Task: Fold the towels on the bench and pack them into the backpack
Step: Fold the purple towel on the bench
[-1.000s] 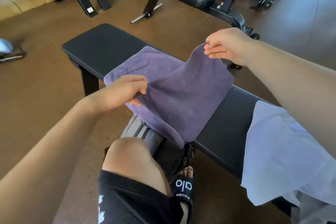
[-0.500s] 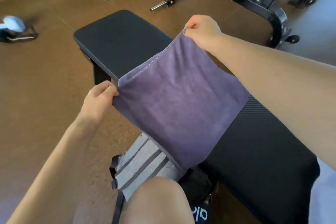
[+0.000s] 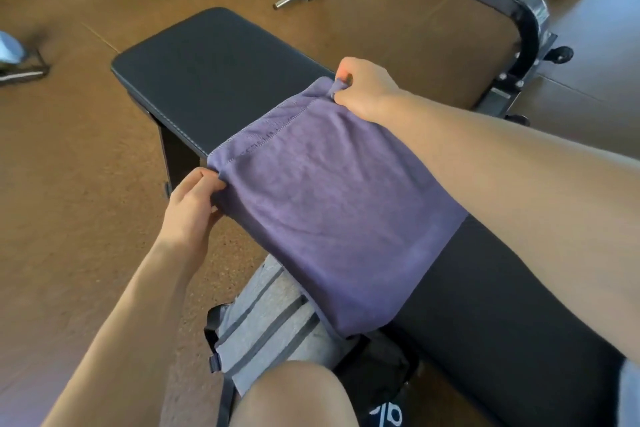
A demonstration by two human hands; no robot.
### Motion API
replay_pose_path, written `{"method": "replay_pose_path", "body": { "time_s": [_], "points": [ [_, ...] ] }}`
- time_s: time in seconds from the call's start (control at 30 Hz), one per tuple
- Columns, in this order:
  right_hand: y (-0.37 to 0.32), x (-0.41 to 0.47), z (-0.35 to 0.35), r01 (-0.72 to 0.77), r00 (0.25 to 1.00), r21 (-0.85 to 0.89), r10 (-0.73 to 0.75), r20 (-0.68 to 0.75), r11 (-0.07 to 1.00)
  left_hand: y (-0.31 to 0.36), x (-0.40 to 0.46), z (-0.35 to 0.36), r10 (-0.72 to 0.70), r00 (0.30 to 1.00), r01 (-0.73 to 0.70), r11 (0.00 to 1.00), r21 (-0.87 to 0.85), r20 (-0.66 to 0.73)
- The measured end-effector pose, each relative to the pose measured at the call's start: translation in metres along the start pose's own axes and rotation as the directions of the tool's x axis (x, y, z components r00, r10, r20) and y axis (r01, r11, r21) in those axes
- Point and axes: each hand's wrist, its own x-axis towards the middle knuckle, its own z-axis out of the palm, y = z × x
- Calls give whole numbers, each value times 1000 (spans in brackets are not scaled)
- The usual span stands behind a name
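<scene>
**Purple towel folded once on the table; packing not begun**

Brown rubbery floor [image 3: 86, 253] fills most of the view. It looks like a gym: black steel frames and a second padded bench stand at the far side, well apart from your work, and a pale object lies on the floor at the left edge, too cropped to identify.

Next in size, the table [image 3: 214, 80], a black padded bench running from upper left to lower right. Its far end is bare padding. The surface looks smooth, so expect cloth to slide if tugged.

The purple towel [image 3: 325, 218] lies across the table's middle, doubled over, the stitched hem facing the bare end. Its near edge hangs over the table's side, above the backpack.

The backpack [image 3: 263, 333], grey with dark stripes, sits on the floor against the table, just beside your knee. No towel is visible in it.

Your right hand [image 3: 367, 90] pinches the far corner of the towel; your left hand [image 3: 192, 204] pinches the near corner. Both grips are narrow and hold cloth.

Judgement: first fold laid down. At least one more fold is likely needed before it fits. A sliver of pale cloth at the lower right edge may be a second towel; you cannot tell from this view. Packing remains entirely.
</scene>
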Motion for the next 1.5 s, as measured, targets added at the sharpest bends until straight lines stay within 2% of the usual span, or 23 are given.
{"method": "replay_pose_path", "body": {
  "time_s": [0.1,0.27,0.33,0.4,0.5,0.6,0.63,0.7,0.8,0.9,0.97,1.03,1.17,1.33,1.5],
  "points": [
    [8,-14,-10,-7,1000,22,7,-15,1000,11,-6,-2,70,997,-67,994,88,-31],
    [24,-56,-50,-18,979,352,88,-184,936,45,-30,11,256,966,-248,919,306,15],
    [37,-85,-72,-15,970,459,125,-210,888,62,-44,23,367,926,-366,829,424,81],
    [52,-119,-96,-29,968,545,160,-195,838,78,-57,36,460,859,-500,662,559,224],
    [71,-173,-130,-38,968,628,185,-170,777,103,-74,56,390,798,-596,400,696,460],
    [80,-228,-154,-25,969,631,173,-175,776,125,-103,86,180,758,-650,288,704,626],
    [82,-247,-161,-13,969,618,163,-187,786,129,-117,99,144,728,-679,277,679,670],
    [83,-280,-170,13,968,561,130,-214,827,134,-146,129,184,629,-765,321,558,756],
    [85,-315,-175,56,969,503,73,-234,862,131,-186,174,169,438,-820,478,316,883],
    [89,-340,-177,72,970,509,58,-236,858,122,-202,206,161,329,-785,594,175,930],
    [92,-352,-178,78,970,515,54,-236,854,119,-206,219,211,309,-744,661,98,927],
    [95,-362,-180,82,968,525,58,-245,847,118,-210,226,230,334,-727,680,95,914],
    [100,-377,-181,101,967,538,45,-251,837,116,-219,235,309,354,-773,628,90,883],
    [109,-389,-184,105,965,502,35,-261,859,118,-231,240,299,232,-845,534,40,926],
    [109,-393,-189,136,967,560,15,-256,817,127,-239,247,266,218,-862,503,58,939]
  ]
}}
